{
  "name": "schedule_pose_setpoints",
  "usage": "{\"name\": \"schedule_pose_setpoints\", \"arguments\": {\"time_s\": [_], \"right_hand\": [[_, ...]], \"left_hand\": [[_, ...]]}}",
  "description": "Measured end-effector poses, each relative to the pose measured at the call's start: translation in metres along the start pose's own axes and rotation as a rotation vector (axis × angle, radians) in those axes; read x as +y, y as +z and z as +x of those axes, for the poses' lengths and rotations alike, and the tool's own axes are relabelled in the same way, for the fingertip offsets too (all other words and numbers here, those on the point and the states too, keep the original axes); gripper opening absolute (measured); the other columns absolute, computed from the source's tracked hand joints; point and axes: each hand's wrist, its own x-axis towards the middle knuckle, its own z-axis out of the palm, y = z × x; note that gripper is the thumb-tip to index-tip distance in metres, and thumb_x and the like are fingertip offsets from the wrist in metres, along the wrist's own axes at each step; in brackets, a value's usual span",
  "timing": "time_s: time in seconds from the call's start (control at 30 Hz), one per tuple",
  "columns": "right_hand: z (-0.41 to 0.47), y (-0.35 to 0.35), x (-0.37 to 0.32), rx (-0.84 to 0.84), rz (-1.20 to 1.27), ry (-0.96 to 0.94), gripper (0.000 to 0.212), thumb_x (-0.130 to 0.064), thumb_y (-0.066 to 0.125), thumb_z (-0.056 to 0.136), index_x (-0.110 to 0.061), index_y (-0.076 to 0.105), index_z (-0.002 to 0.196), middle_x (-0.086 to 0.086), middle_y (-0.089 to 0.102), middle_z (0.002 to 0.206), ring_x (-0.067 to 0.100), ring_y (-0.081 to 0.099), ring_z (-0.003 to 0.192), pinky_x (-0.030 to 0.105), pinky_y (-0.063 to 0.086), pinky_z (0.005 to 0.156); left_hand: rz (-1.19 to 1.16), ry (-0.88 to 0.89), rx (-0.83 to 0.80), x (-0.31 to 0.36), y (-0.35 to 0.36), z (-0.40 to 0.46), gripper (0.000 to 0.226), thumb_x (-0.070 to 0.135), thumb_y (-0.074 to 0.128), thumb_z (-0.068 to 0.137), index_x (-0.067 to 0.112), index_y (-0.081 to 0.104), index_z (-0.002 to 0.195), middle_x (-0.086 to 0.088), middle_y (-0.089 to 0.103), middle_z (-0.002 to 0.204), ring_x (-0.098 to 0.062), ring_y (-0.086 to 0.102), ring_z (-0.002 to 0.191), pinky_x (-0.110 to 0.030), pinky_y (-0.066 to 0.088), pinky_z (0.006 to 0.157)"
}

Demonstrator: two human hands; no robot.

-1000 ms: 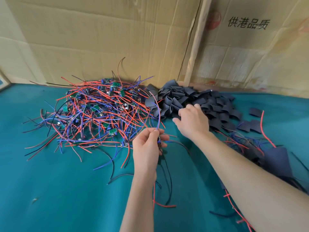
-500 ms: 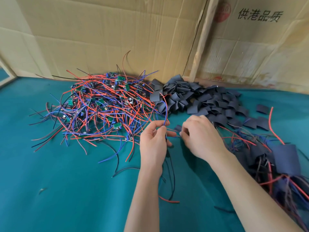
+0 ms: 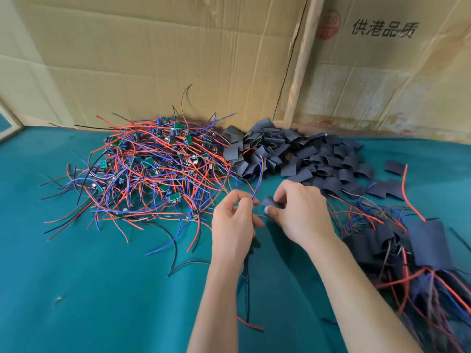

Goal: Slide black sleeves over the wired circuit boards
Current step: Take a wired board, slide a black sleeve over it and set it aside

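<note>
Left hand pinches wires, right hand pinches a sleeve; board pile far left, sleeve pile far right.

table cover: looking like matt teal cloth, smooth
sleeves: showing as matt dark flattened tubing
wires: appearing plastic-coated, slightly glossy
backdrop: looking like creased matt cardboard
post: showing as rough bare wood

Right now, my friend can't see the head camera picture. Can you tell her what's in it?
A left hand pinches blue and red wires while the right hand holds a black sleeve beside it, above a teal table. Behind lie a tangle of wired circuit boards and a heap of sleeves.
</note>
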Motion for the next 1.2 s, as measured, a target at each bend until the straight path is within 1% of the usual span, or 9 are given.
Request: {"name": "schedule_pose_setpoints", "arguments": {"time_s": [0.23, 0.37, 0.43, 0.5, 0.67, 0.8, 0.93, 1.07, 1.2], "right_hand": [[0.000, -0.006, 0.011, 0.052, 0.180, 0.060, 0.016, -0.028, 0.081, 0.081, -0.024, 0.067, 0.088, -0.004, 0.072, 0.086, 0.027, 0.067, 0.092, 0.037, 0.053, 0.085], [0.009, -0.028, 0.025, 0.141, 0.698, 0.203, 0.017, -0.010, 0.078, 0.083, -0.024, 0.069, 0.089, -0.006, 0.075, 0.071, 0.016, 0.070, 0.071, 0.036, 0.060, 0.069], [0.011, -0.042, 0.030, 0.181, 0.905, 0.212, 0.020, -0.008, 0.081, 0.083, -0.024, 0.072, 0.093, -0.004, 0.074, 0.068, 0.011, 0.065, 0.064, 0.026, 0.056, 0.057], [0.012, -0.051, 0.034, 0.195, 0.996, 0.191, 0.021, -0.009, 0.081, 0.084, -0.024, 0.075, 0.097, -0.004, 0.072, 0.067, 0.009, 0.063, 0.064, 0.024, 0.057, 0.060], [0.009, -0.063, 0.038, 0.281, 1.039, 0.187, 0.027, 0.010, 0.067, 0.088, -0.014, 0.072, 0.097, 0.015, 0.069, 0.088, 0.016, 0.070, 0.063, 0.033, 0.063, 0.071], [0.009, -0.069, 0.040, 0.295, 1.138, 0.231, 0.017, 0.008, 0.064, 0.092, -0.008, 0.066, 0.096, 0.025, 0.069, 0.096, 0.021, 0.071, 0.060, 0.032, 0.061, 0.064], [0.009, -0.070, 0.039, 0.248, 1.186, 0.260, 0.016, 0.002, 0.055, 0.100, -0.010, 0.067, 0.102, 0.024, 0.066, 0.112, 0.021, 0.069, 0.056, 0.028, 0.058, 0.057], [0.009, -0.067, 0.036, 0.242, 1.205, 0.213, 0.035, 0.006, 0.051, 0.101, -0.022, 0.056, 0.121, 0.015, 0.067, 0.105, 0.020, 0.070, 0.061, 0.027, 0.057, 0.056], [0.012, -0.065, 0.034, 0.210, 1.208, 0.272, 0.017, 0.003, 0.054, 0.100, -0.012, 0.060, 0.106, 0.015, 0.061, 0.102, 0.018, 0.071, 0.063, 0.025, 0.056, 0.056]], "left_hand": [[0.054, 0.008, -0.030, 0.000, -0.001, -0.001, 0.027, 0.012, 0.049, 0.086, 0.028, 0.068, 0.077, 0.001, 0.063, 0.056, -0.013, 0.045, 0.045, -0.019, 0.036, 0.045], [0.101, 0.038, -0.043, -0.001, 0.000, -0.002, 0.035, 0.005, 0.049, 0.088, 0.032, 0.069, 0.078, 0.002, 0.067, 0.060, -0.011, 0.049, 0.047, -0.016, 0.039, 0.045], [0.147, 0.057, -0.049, -0.002, 0.001, -0.001, 0.034, 0.006, 0.050, 0.089, 0.031, 0.070, 0.078, 0.003, 0.069, 0.061, -0.011, 0.050, 0.048, -0.017, 0.040, 0.047], [0.204, 0.079, -0.059, -0.005, 0.003, -0.002, 0.032, 0.007, 0.052, 0.089, 0.030, 0.071, 0.078, 0.004, 0.070, 0.063, -0.014, 0.050, 0.051, -0.022, 0.040, 0.050], [0.339, 0.155, -0.092, -0.008, 0.004, -0.004, 0.031, 0.006, 0.054, 0.087, 0.031, 0.071, 0.078, 0.010, 0.071, 0.067, -0.010, 0.053, 0.053, -0.029, 0.047, 0.056], [0.349, 0.166, -0.115, -0.009, 0.004, -0.003, 0.032, 0.006, 0.054, 0.086, 0.032, 0.070, 0.076, 0.011, 0.072, 0.069, -0.008, 0.053, 0.052, -0.027, 0.047, 0.056], [0.340, 0.172, -0.118, -0.009, 0.004, -0.004, 0.029, 0.011, 0.052, 0.084, 0.033, 0.070, 0.077, 0.011, 0.073, 0.070, -0.007, 0.055, 0.052, -0.029, 0.048, 0.060], [0.340, 0.165, -0.107, -0.009, 0.004, -0.003, 0.035, 0.006, 0.053, 0.087, 0.033, 0.070, 0.076, 0.010, 0.072, 0.069, -0.010, 0.055, 0.053, -0.034, 0.050, 0.061], [0.356, 0.161, -0.100, -0.008, 0.004, -0.003, 0.035, 0.005, 0.054, 0.089, 0.032, 0.070, 0.076, 0.009, 0.072, 0.069, -0.012, 0.054, 0.053, -0.035, 0.049, 0.056]]}}
